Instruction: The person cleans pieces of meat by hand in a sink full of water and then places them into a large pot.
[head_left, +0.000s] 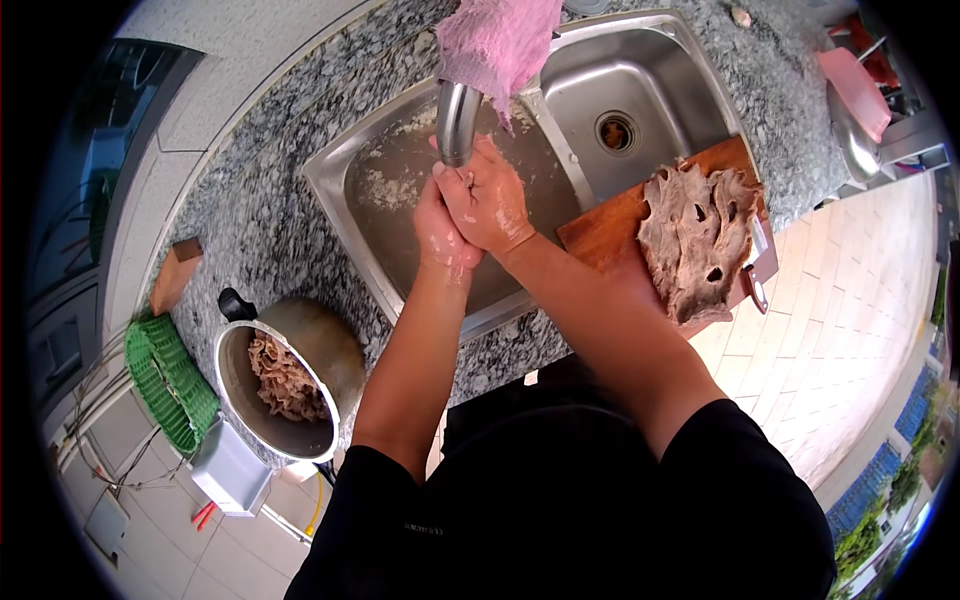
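Observation:
My left hand (444, 229) and my right hand (487, 196) are clasped together, wet, just below the steel faucet (459, 124), over the left basin (390, 247) of a double sink. Cloudy water with pale floating bits fills that basin. Whether something small lies between the palms is hidden. A pink cloth (499, 45) hangs over the faucet. To the right, a wooden cutting board (600, 229) lies across the sink's corner, with a wide, flat piece of brownish meat or tripe (697, 244) on it. At the left, a metal pot (337, 345) holds shredded brownish pieces (285, 379).
A knife with a brown handle (756, 289) sticks out at the board's right edge. The right basin (645, 90) has brown scraps in its drain. Left of the pot are a green basket (169, 382), a brick-like block (176, 277) and a white tray (231, 469). A pink container (855, 94) stands far right.

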